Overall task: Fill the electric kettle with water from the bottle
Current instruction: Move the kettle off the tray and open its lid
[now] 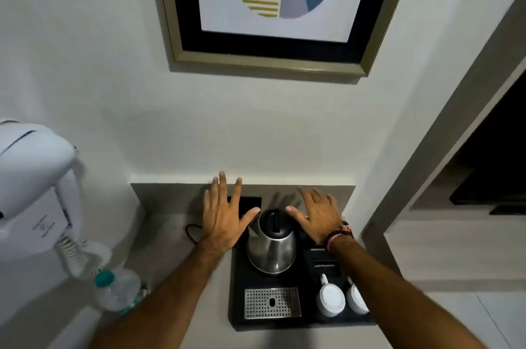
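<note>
A steel electric kettle (271, 249) with a black lid stands on a black tray (239, 291) in the middle of the counter, lid closed. A clear water bottle (118, 290) with a teal cap stands at the lower left, partly behind my left forearm. My left hand (223, 219) hovers flat just left of the kettle's lid, fingers spread, thumb close to the lid. To the right of the lid my right hand (318, 215) is also flat and spread, a beaded bracelet on its wrist. Neither hand holds anything.
Two white cups (330, 299) sit upside down at the tray's front right, beside a perforated metal drip plate (271, 303). A white wall-mounted hair dryer (34, 192) hangs at the left. A black cord (192, 232) lies left of the tray. A framed picture (273, 7) hangs above.
</note>
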Action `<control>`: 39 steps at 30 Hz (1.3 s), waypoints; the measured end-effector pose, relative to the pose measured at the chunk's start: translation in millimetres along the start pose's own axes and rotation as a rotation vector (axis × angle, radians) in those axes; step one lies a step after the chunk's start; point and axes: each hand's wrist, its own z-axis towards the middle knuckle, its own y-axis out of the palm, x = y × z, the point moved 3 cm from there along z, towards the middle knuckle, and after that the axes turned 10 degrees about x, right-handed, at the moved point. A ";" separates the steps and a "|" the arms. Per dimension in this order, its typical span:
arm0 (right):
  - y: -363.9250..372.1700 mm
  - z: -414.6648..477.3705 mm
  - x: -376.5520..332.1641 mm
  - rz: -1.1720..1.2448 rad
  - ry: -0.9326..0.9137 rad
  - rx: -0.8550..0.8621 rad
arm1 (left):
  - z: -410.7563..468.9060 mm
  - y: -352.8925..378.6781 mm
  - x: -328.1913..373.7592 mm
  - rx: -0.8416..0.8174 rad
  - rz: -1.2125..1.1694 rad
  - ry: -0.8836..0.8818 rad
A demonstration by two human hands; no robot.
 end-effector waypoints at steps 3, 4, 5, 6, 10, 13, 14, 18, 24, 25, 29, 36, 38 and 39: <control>13.9 -2.0 -6.0 -0.026 -0.027 -0.023 | -7.1 14.8 -3.0 -0.085 0.035 -0.038; 22.4 -5.4 -11.1 -0.030 -0.027 -0.071 | -13.5 22.1 -6.8 -0.093 0.037 -0.053; 26.4 -4.9 -13.2 -0.043 -0.028 -0.073 | -15.2 24.7 -4.9 -0.103 0.022 -0.065; 27.6 -7.2 -15.2 -0.053 -0.015 -0.070 | -20.1 27.9 -3.4 -0.099 0.020 -0.059; 32.8 -4.7 -18.4 -0.094 0.081 -0.061 | -33.9 32.9 -1.6 -0.122 -0.010 -0.078; 37.3 -1.2 -24.7 -0.026 0.136 -0.070 | -42.8 33.4 -1.3 -0.120 -0.024 -0.097; 37.3 0.4 -25.4 -0.008 0.158 -0.084 | -44.0 32.7 0.0 -0.112 -0.020 -0.093; 42.0 3.8 -24.9 0.023 0.188 -0.107 | -51.7 31.4 -0.4 -0.112 0.001 -0.081; 41.2 0.8 -19.5 0.138 0.141 -0.128 | -61.8 37.3 -7.3 -0.152 -0.007 -0.105; 41.2 1.5 -15.8 0.181 0.145 -0.145 | -63.6 38.5 -7.9 -0.151 -0.015 -0.113; 40.8 0.1 7.4 0.501 0.262 -0.178 | -68.3 40.5 -9.9 -0.157 -0.049 -0.130; 41.3 2.8 19.8 0.820 0.370 -0.280 | -95.7 48.2 -29.1 -0.208 -0.425 -0.481; 42.1 3.2 18.7 0.922 0.383 -0.282 | -116.5 53.1 -39.7 -0.200 -0.505 -0.617; 41.5 2.3 19.1 0.971 0.389 -0.271 | -127.8 55.7 -45.3 -0.203 -0.511 -0.651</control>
